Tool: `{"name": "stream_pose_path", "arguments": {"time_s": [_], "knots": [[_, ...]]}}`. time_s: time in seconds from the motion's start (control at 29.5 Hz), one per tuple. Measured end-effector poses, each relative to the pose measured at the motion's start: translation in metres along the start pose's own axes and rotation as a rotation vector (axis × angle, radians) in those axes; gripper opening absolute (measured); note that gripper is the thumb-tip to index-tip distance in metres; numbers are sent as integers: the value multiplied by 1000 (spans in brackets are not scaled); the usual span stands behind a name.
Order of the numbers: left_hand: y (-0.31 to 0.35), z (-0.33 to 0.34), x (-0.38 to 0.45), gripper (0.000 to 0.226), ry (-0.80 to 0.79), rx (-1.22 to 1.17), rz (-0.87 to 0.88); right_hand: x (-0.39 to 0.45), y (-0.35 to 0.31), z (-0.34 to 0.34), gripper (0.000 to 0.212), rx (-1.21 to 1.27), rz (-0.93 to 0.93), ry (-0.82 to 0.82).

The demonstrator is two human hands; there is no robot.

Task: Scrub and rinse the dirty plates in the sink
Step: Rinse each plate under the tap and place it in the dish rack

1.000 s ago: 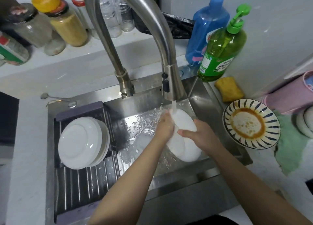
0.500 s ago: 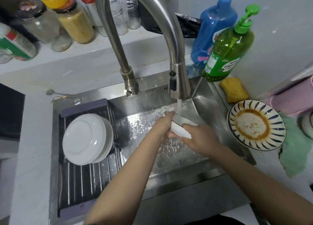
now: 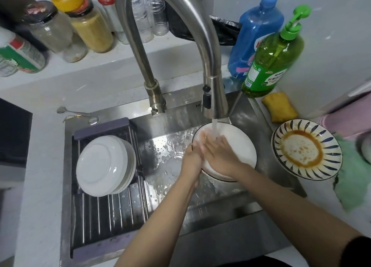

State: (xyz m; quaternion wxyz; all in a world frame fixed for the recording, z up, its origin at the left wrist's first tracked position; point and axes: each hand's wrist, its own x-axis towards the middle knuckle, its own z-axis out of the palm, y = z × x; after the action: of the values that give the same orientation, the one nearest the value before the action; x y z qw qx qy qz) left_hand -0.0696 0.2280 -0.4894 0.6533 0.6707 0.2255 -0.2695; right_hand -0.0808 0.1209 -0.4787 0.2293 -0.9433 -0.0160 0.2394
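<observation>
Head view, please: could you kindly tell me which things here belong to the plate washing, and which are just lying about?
In use:
- white plate under the running steel tap
- left hand gripping its edge
- right hand flat on its face
- sauce-stained striped plate, waiting
- stack of white plates on the rack

Lying about:
- green soap bottle
- yellow sponge
- spice jars
- metal spoon

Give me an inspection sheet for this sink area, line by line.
Surface: steel sink, wet; tap running.
Job's things: white plate under the stream; striped plate, brown residue, on the counter at right; white plates stacked on the rack.
Clutter: green bottle, blue bottle, sponge, jars, spoon.
Grippers: left hand holds the plate's edge; right hand flat on its face.
Cables: nothing seen.
Surroundings: green cloth at right.
</observation>
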Motion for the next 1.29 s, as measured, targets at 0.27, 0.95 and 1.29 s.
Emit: {"name": "stream_pose_path", "arguments": {"time_s": [0.27,0.95,1.29], "knots": [[1,-38,10,41,149,-61,-30,-49,33,-2,80,-59,-274,-130],[15,-90,-12,27,48,-75,-198,-63,47,12,28,-197,-581,280],[59,-162,-76,50,20,-64,55,-67,-63,-40,19,577,-325,100]]}}
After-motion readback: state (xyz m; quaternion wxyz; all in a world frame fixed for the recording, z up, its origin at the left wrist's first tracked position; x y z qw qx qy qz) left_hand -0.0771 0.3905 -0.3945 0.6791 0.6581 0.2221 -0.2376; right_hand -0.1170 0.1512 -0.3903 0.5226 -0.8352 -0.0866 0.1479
